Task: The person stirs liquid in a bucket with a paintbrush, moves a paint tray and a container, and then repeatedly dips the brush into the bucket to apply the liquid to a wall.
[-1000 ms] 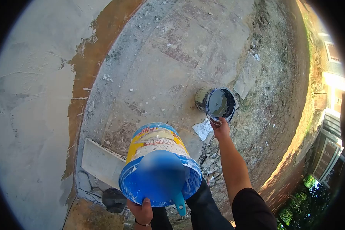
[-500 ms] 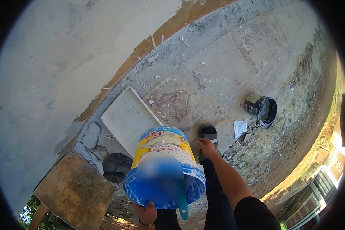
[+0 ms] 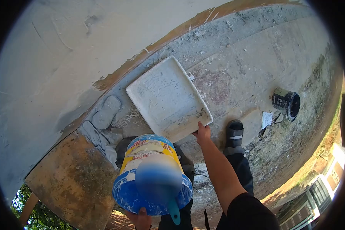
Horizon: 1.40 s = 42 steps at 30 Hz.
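Note:
My left hand (image 3: 141, 219) grips the near rim of a paint-smeared bucket (image 3: 172, 155) with a blue, yellow and white label. A tool with a teal handle (image 3: 174, 211) leans out of the bucket; a blurred blue patch covers its upper part and some of the bucket. Beyond it lies a shallow white rectangular tray (image 3: 166, 96), scuffed and crusted with dried paint or plaster. My right hand (image 3: 203, 133) is closed on the tray's near right corner, thumb on top of the rim and fingers hidden beneath.
A dark open pail (image 3: 286, 103) stands at the right beside a white scrap (image 3: 266, 119). Along the left runs a partly coated wall (image 3: 57, 61). A rusty brown board (image 3: 73, 180) and a grey-coated shoe sole shape (image 3: 107, 111) lie near it. My sandalled foot (image 3: 234, 134) is close to the tray.
My right hand has moved from beside the bucket onto the tray's corner. The bucket has shifted slightly left and down, and more of the tray shows. The camera view has shifted too.

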Motion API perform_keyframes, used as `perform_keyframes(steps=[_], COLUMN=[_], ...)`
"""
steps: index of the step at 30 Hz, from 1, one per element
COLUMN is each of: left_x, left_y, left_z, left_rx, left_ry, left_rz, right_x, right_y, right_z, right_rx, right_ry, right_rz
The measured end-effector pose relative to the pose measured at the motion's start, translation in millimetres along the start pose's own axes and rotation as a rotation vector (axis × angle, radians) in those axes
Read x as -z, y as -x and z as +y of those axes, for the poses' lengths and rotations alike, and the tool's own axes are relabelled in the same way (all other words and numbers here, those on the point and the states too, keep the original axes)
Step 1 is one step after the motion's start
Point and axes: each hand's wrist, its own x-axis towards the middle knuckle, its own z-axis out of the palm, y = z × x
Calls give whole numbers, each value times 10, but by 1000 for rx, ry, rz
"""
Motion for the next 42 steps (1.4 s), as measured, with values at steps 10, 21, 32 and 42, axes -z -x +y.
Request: perform_keyframes(steps=[10, 21, 32, 42], left_x=[-360, -1564, -2367, -2502], left_y=[180, 611, 785, 926], left_z=[-217, -205, -294, -254], left_rx=[-45, -12, -26, 9], left_ry=[-54, -215, -336, -305], left_rz=[-54, -237, -394, -482], right_x=[729, 2747, 3509, 3469], right_y=[-171, -583, -1157, -774], right_z=[-391, -1629, -2018, -2064], right_rx=[229, 242, 159, 105], right_ry=[-6, -173, -287, -122], right_rz=[-22, 105, 208, 175])
